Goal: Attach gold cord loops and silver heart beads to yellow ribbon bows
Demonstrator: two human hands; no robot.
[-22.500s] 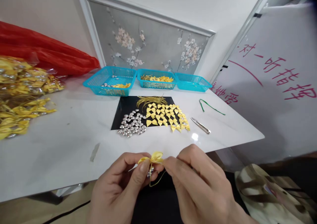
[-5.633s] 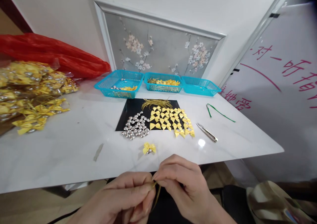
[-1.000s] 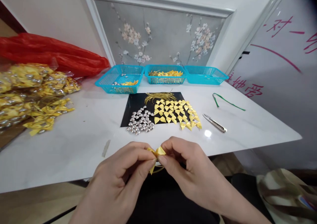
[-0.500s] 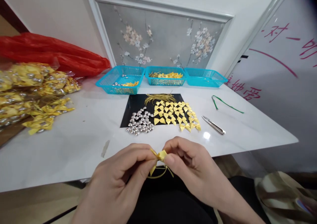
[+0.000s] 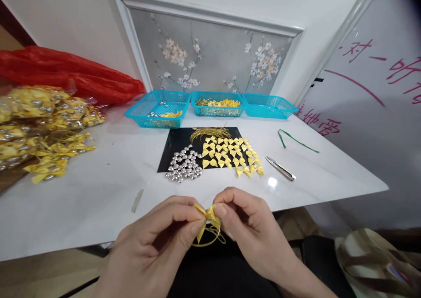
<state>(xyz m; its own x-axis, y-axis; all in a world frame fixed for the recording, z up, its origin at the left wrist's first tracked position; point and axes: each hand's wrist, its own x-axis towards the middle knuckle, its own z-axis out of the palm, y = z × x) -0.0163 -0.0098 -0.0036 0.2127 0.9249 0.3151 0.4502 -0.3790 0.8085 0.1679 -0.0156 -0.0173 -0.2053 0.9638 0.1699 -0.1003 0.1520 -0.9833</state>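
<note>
Between my two hands, at the table's front edge, is a yellow ribbon bow (image 5: 214,218). My left hand (image 5: 161,241) pinches its left side with thumb and forefinger. My right hand (image 5: 250,227) grips its right side the same way. A thin gold cord (image 5: 205,244) loops down below the bow. Beyond my hands, a black mat (image 5: 169,144) carries silver heart-shaped beads (image 5: 184,165), rows of yellow bows (image 5: 224,153) and a bundle of gold cords (image 5: 210,133). Some beads and bows lie past the mat's edge onto the white table.
Three blue baskets (image 5: 151,121) stand along the back; the middle one holds cords and bows. Thread snips (image 5: 280,168) and a green cord (image 5: 297,141) lie at right. Bagged yellow bows (image 5: 36,105) are heaped at left beside a red plastic bag (image 5: 72,76). A whiteboard (image 5: 362,91) stands at right.
The bow has turned between my fingers, and its right loop now shows more fully below my right thumb. The view has shifted slightly; both hands keep their pinch.
</note>
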